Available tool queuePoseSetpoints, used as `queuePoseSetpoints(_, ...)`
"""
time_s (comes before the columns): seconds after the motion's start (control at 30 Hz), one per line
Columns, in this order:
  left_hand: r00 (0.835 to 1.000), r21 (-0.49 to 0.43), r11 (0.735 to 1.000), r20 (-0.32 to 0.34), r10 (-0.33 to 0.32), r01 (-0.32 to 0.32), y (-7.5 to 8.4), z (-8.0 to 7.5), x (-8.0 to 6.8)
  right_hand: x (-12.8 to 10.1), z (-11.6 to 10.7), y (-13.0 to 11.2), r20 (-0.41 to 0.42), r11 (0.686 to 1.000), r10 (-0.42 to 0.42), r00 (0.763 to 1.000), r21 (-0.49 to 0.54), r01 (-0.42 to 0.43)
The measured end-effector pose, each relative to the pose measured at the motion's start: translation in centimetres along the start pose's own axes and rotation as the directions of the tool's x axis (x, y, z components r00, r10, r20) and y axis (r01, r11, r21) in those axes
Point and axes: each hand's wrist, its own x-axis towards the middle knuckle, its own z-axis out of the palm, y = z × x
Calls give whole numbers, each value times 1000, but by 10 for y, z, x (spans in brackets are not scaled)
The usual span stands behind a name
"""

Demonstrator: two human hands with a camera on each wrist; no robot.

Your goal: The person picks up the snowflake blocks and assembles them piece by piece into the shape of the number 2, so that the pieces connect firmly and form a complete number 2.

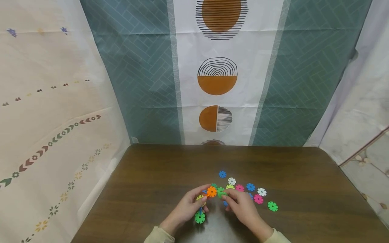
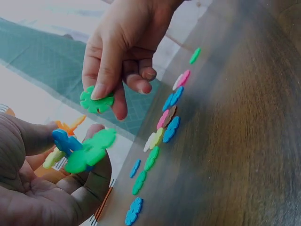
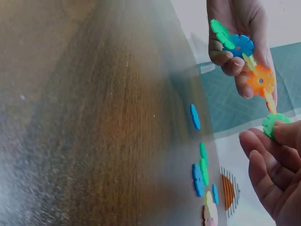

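Observation:
My left hand (image 1: 189, 205) holds a chain of notched, flower-shaped plastic discs linked edge to edge. In the right wrist view the chain runs from a green disc (image 3: 221, 33) through a blue disc (image 3: 238, 45) and a yellow disc (image 3: 249, 62) to an orange disc (image 3: 260, 81), then a yellow-orange disc (image 3: 269, 101) seen nearly edge-on. My right hand (image 1: 244, 207) pinches a single green disc (image 2: 97, 100) between thumb and finger, close to the chain's far end. Whether its edge touches the chain I cannot tell. Both hands are above the table.
Loose flower discs lie on the brown wooden table (image 1: 152, 175) beyond and to the right of my hands, among them a blue disc (image 1: 222, 174), a white disc (image 1: 262, 192), a pink disc (image 1: 258, 199) and a green disc (image 1: 272, 206). A patterned curtain (image 1: 146, 84) hangs behind the table.

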Motion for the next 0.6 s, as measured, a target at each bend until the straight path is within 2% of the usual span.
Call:
queuePoseSetpoints(0.2, 1000, -28, 999, -1, -25, 25, -2, 2, -1, -3, 1, -2, -54, 1000, -10, 998, -16, 10)
queuePoseSetpoints(0.37, 1000, -54, 998, 12, -12, 13, -2, 4, -1, -4, 2, -3, -79, 998, -34, 996, -51, 30)
queuePoseSetpoints(0.5, 999, -64, 998, 33, -2, 4, -1, 4, -1, -5, 4, -3, -106, 989, -101, 989, -120, 88)
queuePoseSetpoints(0.6, 999, -67, 998, 50, -1, 5, -3, 4, 0, -6, 7, -3, -140, 967, -187, 972, -201, 157)
